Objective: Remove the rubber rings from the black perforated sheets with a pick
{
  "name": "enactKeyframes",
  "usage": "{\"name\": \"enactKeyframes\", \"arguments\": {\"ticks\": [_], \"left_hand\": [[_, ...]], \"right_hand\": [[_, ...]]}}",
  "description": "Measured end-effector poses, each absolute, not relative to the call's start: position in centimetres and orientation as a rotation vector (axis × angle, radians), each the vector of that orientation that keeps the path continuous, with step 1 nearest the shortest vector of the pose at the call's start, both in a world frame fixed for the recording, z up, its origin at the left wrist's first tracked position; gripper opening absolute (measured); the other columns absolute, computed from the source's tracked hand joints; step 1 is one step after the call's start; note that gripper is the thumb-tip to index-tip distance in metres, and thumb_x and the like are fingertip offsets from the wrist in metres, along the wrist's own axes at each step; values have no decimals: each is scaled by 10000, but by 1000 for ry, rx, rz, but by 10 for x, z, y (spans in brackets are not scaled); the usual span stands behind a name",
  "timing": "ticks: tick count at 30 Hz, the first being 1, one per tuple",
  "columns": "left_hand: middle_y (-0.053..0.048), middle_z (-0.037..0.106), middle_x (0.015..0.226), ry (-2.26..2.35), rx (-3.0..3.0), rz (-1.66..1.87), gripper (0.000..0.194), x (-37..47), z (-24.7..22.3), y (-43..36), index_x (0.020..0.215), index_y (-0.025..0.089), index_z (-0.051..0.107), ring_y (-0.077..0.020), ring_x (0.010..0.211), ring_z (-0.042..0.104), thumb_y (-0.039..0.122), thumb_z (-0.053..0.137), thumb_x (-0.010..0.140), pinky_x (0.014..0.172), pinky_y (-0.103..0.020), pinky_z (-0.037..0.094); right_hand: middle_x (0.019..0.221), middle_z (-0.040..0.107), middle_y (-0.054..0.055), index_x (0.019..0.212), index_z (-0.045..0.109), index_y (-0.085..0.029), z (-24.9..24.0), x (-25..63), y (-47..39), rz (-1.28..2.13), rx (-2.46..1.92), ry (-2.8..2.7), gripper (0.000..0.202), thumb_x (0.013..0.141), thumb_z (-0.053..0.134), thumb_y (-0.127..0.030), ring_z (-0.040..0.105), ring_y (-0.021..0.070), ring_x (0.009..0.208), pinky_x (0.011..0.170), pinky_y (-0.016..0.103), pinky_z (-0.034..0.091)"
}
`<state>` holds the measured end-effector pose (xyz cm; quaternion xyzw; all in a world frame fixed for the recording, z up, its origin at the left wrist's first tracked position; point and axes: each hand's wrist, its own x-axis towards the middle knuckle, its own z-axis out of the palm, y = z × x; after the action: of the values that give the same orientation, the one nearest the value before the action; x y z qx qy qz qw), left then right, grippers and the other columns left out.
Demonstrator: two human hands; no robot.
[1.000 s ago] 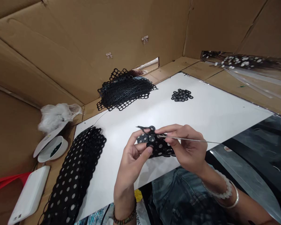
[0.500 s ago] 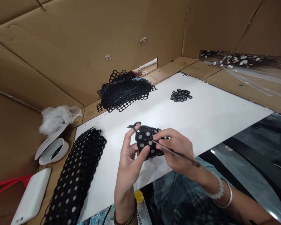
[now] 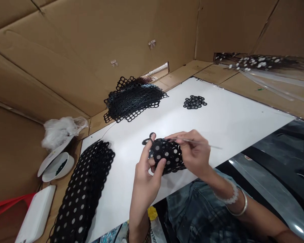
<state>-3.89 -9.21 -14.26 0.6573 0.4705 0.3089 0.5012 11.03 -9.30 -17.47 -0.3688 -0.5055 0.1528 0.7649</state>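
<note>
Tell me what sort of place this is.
Most likely a small handicraft corner: cardboard walls stand behind a white work surface, a pile of black rings lies on it, and the right hand holds a thin tool at a black, dotted piece.

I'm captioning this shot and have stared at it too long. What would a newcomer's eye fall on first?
Probably the two hands over the white surface: the left hand grips a black dotted piece, while the right hand holds a thin tool near its upper edge. Next, perhaps, the long dotted strip at the picture's left and the dark ring-mesh heap at the surface's far edge.
</note>
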Motion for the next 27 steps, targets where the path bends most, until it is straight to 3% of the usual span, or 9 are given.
{"name": "enactKeyframes", "arguments": {"ticks": [3, 6, 10, 13, 17, 22, 27], "left_hand": [[-11, 682, 922, 1116, 1541, 742, 716, -38, -141, -93, 1481, 332, 210, -131, 641, 580, 336, 592, 875, 673, -267, 528], [-43, 616, 1212, 1079, 1442, 805, 775, -38, -138, -93, 1453, 356, 262, -144, 773, 639, 301, 687, 807, 717, -258, 549], [-54, 583, 1284, 1049, 1433, 908, 839, -41, -135, -89, 1465, 349, 230, -219, 1026, 633, 265, 712, 784, 854, -314, 543], [-83, 534, 1351, 1081, 1505, 961, 809, -44, -136, -87, 1467, 331, 251, -270, 1105, 603, 296, 697, 793, 879, -366, 541], [-93, 522, 1373, 1075, 1553, 946, 793, -45, -140, -87, 1484, 335, 198, -276, 1119, 601, 309, 649, 833, 882, -383, 540], [-48, 264, 1560, 1081, 1705, 896, 738, -46, -141, -91, 1486, 364, 172, -234, 1128, 589, 276, 585, 880, 905, -322, 513], [-46, 357, 1516, 1048, 1771, 804, 726, -48, -140, -94, 1495, 353, 139, -199, 1050, 619, 239, 545, 904, 889, -290, 510]], "right_hand": [[760, 661, -13, 806, 574, -219, -167, 115, -96, 365, -853, -1098, 176, 854, 528, -56, 698, 156, 773, 716, 324, 567], [898, 678, 40, 816, 563, -208, -163, 115, -103, 401, -812, -1240, 142, 859, 527, -78, 676, 180, 867, 741, 357, 555], [892, 635, 72, 772, 545, -194, -162, 110, -108, 300, -735, -1419, 120, 846, 531, -101, 634, 188, 828, 677, 354, 542], [838, 619, 68, 742, 520, -191, -162, 106, -108, 238, -728, -1485, 134, 858, 520, -123, 620, 177, 779, 639, 326, 532], [839, 621, 67, 746, 502, -189, -170, 100, -105, 79, -764, -1526, 164, 841, 495, -56, 610, 154, 739, 596, 274, 513], [792, 606, 41, 713, 471, -198, -186, 92, -101, -119, -860, -1534, 207, 812, 495, -18, 581, 151, 744, 598, 259, 492], [748, 608, 38, 664, 455, -205, -188, 90, -99, -232, -915, -1519, 217, 807, 510, -52, 561, 152, 694, 540, 256, 462]]}}
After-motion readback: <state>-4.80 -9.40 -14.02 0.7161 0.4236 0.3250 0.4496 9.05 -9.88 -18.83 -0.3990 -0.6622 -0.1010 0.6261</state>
